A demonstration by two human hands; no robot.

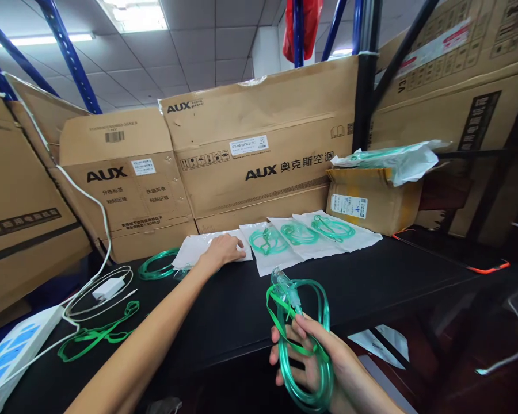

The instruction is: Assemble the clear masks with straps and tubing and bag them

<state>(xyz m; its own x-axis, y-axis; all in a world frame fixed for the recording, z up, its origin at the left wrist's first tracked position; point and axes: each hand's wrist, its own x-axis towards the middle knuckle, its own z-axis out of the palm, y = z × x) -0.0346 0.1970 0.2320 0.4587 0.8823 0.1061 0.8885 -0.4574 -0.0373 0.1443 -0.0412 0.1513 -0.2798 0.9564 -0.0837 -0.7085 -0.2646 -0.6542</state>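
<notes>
My right hand (313,359) is closed around a coil of green tubing with a clear oxygen mask (287,287) and a green strap, held above the near edge of the black table (384,276). My left hand (222,250) reaches forward and rests on an empty white pouch (187,250), fingers curled over it. Three sealed pouches holding green masks (267,241) (297,234) (334,229) lie in a row to the right of that hand.
A loose green tubing coil (155,264) and a green strap (97,332) lie at left, near a white charger (107,287) and power strip (12,351). AUX cardboard boxes (259,149) wall the back. A small open carton (373,198) with bagged masks stands at right.
</notes>
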